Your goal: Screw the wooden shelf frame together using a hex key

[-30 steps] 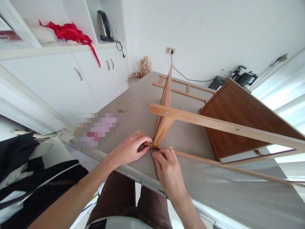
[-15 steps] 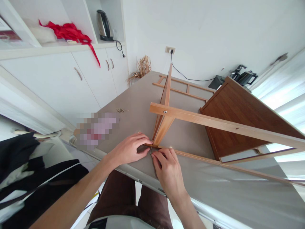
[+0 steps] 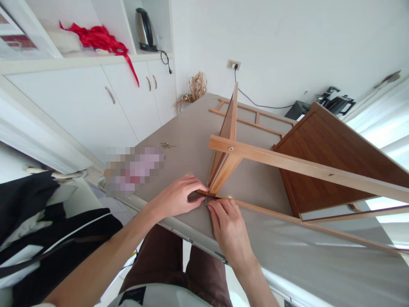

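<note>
A wooden frame, partly assembled, lies on its side on the grey-brown table [image 3: 185, 132]. My left hand [image 3: 179, 197] pinches the near end of its lower wooden rail [image 3: 265, 209], thumb in front and fingers behind, where a wooden panel [image 3: 230, 115] meets the rail. Close beside it, my right hand [image 3: 230, 226] has its fingertips closed on a thin bent metal piece, seemingly a hex key [image 3: 206, 201], at that corner. Its far end is hidden by the fingers and rail. The upper rail [image 3: 287, 157] shows a round bolt head [image 3: 230, 149] near its end.
Several loose screws [image 3: 168, 145] lie left of the frame, near a blurred packet [image 3: 137, 170]. A brown wooden board [image 3: 332, 166] leans at the right, and a ladder-like wooden frame [image 3: 255, 117] lies at the back. Behind stand white cupboards [image 3: 128, 94] with a kettle [image 3: 145, 30].
The view has swung slightly left, so everything sits a little further right. Both hands stay at the same corner, and the right fingers have shifted only slightly on the metal piece.
</note>
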`<action>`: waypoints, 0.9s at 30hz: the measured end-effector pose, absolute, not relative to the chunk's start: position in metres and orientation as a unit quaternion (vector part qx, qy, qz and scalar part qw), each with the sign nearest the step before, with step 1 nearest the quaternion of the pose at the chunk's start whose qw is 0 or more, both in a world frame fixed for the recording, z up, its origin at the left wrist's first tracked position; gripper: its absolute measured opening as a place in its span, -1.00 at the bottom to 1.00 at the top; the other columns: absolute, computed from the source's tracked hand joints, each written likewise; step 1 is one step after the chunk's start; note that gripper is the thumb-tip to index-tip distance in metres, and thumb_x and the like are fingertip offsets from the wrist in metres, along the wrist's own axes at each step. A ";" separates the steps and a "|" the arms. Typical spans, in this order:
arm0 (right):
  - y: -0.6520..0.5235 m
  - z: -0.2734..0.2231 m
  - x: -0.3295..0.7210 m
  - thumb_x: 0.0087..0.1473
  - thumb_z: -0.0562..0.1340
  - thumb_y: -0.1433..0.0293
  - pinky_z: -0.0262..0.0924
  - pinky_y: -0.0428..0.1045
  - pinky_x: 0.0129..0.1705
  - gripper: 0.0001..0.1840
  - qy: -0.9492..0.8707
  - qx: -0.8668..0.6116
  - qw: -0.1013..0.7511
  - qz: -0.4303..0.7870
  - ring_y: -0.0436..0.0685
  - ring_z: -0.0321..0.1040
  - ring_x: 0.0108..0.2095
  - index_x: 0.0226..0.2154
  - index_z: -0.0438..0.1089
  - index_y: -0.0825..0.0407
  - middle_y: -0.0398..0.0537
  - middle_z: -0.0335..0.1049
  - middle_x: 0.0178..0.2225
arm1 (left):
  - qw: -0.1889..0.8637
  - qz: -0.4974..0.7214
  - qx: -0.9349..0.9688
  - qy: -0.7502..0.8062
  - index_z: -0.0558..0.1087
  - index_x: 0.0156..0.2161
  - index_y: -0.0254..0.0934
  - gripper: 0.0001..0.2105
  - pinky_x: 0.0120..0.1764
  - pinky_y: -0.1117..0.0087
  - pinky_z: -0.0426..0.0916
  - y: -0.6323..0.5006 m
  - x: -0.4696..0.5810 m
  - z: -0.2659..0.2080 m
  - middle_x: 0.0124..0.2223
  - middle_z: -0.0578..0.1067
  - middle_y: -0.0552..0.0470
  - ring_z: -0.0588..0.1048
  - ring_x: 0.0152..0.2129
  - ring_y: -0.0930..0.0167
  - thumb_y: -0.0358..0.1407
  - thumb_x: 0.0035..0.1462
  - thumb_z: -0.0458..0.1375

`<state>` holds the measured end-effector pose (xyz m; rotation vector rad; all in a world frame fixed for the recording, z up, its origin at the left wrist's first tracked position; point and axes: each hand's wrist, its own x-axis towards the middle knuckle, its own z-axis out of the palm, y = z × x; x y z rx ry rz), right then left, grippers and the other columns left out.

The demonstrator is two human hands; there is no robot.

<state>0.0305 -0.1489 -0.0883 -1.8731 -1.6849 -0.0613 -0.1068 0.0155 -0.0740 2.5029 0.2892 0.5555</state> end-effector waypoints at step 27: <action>-0.149 -0.083 0.038 0.34 0.14 0.45 0.33 -0.06 -0.09 -0.87 -0.630 -0.677 0.380 0.033 0.02 0.45 -0.20 -0.13 0.39 -0.03 -0.11 0.49 -0.21 | 0.291 0.231 0.921 0.114 0.49 -0.15 -0.19 -0.87 0.02 0.34 0.38 0.016 -0.108 -0.078 -0.19 0.58 0.06 0.50 -0.18 0.39 -0.41 0.20 0.19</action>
